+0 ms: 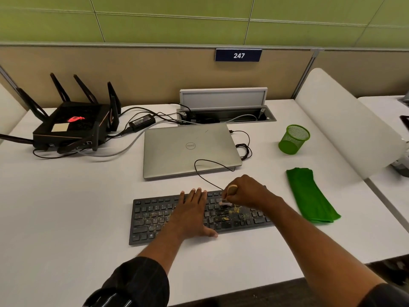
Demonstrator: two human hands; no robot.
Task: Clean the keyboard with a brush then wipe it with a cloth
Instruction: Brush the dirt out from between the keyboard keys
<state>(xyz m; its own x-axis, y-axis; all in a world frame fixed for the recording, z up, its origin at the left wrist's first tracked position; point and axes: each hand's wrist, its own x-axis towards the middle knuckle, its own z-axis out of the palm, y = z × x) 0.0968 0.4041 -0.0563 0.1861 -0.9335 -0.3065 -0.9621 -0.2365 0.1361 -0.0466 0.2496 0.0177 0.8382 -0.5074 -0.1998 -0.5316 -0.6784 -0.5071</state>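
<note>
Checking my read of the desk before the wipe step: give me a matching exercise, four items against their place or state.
1 brush
2 cloth
3 laptop
4 mesh cup

A closed, behind the keyboard
B gripped by the right hand
C folded, right of the keyboard
D on the desk beyond the cloth

Pairs: 1-B, 2-C, 3-A, 4-D

An open-plan office workstation is shown: a white desk [66, 207] is enclosed by beige fabric partition panels [132, 72], numbered by a dark blue "247" plate [238, 55], with a recessed grey cable box [225, 107].
</note>
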